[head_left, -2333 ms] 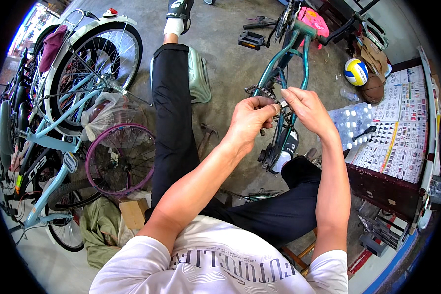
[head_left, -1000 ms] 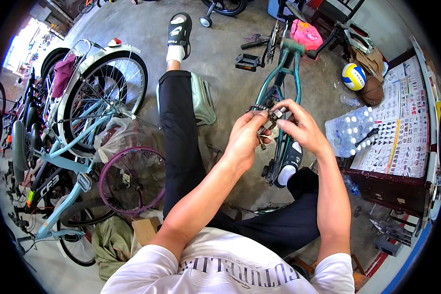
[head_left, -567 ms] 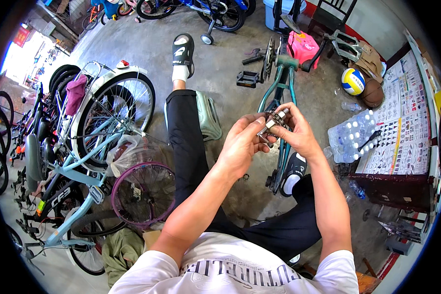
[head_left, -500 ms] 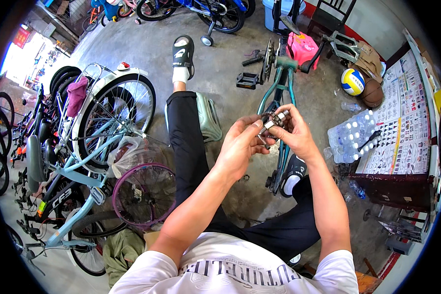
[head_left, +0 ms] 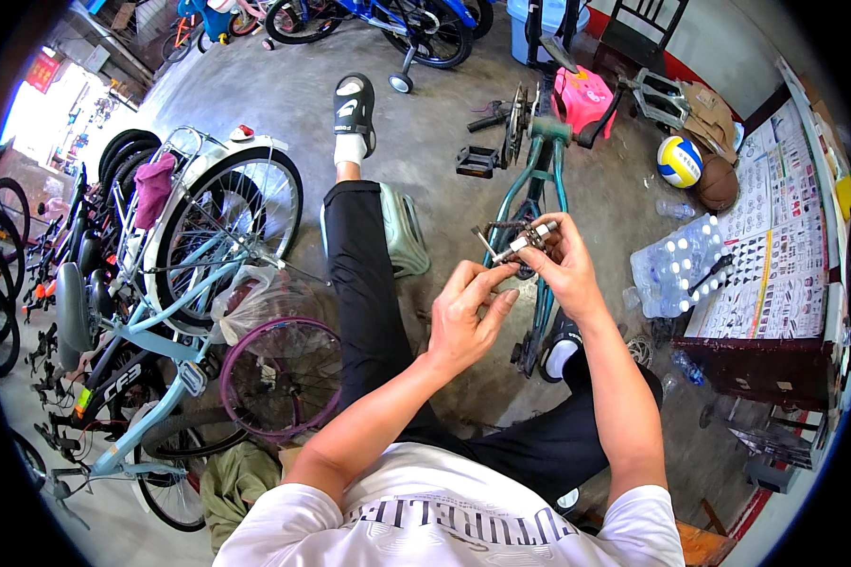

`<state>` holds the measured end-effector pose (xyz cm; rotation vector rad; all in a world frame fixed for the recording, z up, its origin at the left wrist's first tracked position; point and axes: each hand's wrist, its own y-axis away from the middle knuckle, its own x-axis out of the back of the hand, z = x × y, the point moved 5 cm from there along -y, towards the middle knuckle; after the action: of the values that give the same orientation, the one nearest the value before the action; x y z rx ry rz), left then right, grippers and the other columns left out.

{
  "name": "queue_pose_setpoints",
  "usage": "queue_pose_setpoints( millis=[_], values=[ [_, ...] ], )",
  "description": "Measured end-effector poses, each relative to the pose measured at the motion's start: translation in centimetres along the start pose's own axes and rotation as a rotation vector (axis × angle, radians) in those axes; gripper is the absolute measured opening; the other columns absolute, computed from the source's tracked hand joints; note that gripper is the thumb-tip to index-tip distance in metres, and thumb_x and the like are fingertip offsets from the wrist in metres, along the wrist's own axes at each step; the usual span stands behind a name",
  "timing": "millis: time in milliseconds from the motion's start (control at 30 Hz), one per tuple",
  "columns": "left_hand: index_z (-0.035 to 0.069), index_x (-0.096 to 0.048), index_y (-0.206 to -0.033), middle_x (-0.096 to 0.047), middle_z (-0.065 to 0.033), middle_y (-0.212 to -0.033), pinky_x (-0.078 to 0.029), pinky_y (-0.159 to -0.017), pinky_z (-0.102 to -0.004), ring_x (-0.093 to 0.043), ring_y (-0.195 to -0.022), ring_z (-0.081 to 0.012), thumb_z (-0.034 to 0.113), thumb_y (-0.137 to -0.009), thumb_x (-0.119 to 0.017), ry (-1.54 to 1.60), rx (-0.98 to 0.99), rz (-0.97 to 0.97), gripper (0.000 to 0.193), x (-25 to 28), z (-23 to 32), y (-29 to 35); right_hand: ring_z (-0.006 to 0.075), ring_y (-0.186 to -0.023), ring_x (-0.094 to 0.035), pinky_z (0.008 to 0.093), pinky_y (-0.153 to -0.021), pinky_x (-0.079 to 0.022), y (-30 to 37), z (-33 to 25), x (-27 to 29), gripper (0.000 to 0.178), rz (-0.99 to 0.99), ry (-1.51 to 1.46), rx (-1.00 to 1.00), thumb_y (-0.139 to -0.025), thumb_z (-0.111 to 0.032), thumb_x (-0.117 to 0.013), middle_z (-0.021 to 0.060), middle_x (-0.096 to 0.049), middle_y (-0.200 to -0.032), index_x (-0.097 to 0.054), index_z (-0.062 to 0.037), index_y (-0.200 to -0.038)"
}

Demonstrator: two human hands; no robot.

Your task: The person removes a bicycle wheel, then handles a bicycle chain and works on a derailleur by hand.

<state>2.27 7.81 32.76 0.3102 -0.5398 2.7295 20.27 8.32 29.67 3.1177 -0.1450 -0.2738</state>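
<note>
Concrete floor (head_left: 425,123), white chart board (head_left: 775,265) right

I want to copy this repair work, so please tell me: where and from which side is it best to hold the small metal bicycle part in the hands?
Probably by its thicker right end, from the right side, as the right hand does now. The small metal part is a slim rod lying nearly level, with a thin tip pointing left. That leaves the tip free for the fingers of the left hand, which reach it from below.
</note>
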Motion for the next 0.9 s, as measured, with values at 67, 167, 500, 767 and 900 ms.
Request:
queue_pose_setpoints(
  millis=[67, 167, 500, 767, 900],
  values=[
    [0.001, -0.073, -0.111, -0.061, -0.0057, -0.087, -0.047, -0.068, -0.0300, -0.055, -0.071, -0.0126, 0.021, -0.102, -0.064, 0.142, 0.132, 0.005, 0.024, -0.3, -2.2, -0.2, 0.0116, -0.098, -0.063, 0.0270, -0.087, -0.050, -0.2, 0.2, 0.0, 0.036, -0.002, -0.006, 0.002, -0.094, -0.011, -0.074, 0.0031, -0.064, -0.106, -0.052, -0.0073, -0.123],
    [-0.002, -0.075, -0.098, -0.060, -0.0009, -0.077, -0.044, -0.067, -0.0264, -0.054, -0.071, -0.0100, 0.048, -0.109, -0.047, 0.475, 0.455, -0.008, 0.059, -0.8, -5.2, -0.6, 0.0073, -0.090, -0.061, 0.0249, -0.076, -0.049, -0.5, -0.1, -0.3, 0.035, 0.006, 0.006, 0.019, -0.093, -0.012, -0.076, -0.0008, -0.063, -0.100, -0.052, -0.0083, -0.118],
    [0.003, -0.071, -0.095, -0.053, 0.0031, -0.075, -0.038, -0.057, -0.0261, -0.043, -0.061, -0.0086, 0.067, -0.097, -0.058, 0.946, 1.123, -0.294, 0.065, -0.5, -4.4, -1.9, 0.0117, -0.093, -0.065, 0.0288, -0.082, -0.053, -0.5, -0.8, 0.5, 0.034, -0.015, -0.034, 0.005, -0.094, -0.011, -0.075, 0.0019, -0.063, -0.101, -0.051, -0.0069, -0.118],
    [0.002, -0.066, -0.118, -0.058, -0.0057, -0.087, -0.046, -0.057, -0.0331, -0.060, -0.069, -0.0165, 0.010, -0.088, -0.076, -0.310, 0.190, -0.144, 0.032, 0.3, 0.5, -2.1, 0.0106, -0.092, -0.063, 0.0281, -0.081, -0.054, 0.2, -1.0, -0.2, 0.033, -0.019, -0.063, 0.011, -0.094, -0.008, -0.074, 0.0009, -0.062, -0.100, -0.051, -0.0062, -0.117],
    [0.010, -0.063, -0.135, -0.058, -0.0113, -0.099, -0.051, -0.065, -0.0328, -0.061, -0.071, -0.0185, 0.008, -0.084, -0.077, -0.586, -0.348, -0.172, 0.053, 0.7, 1.9, -0.5, 0.0099, -0.095, -0.062, 0.0270, -0.084, -0.052, 0.2, -0.8, 0.4, 0.036, -0.016, -0.128, -0.030, -0.093, -0.009, -0.076, 0.0016, -0.063, -0.104, -0.053, -0.0066, -0.121]
  ],
)
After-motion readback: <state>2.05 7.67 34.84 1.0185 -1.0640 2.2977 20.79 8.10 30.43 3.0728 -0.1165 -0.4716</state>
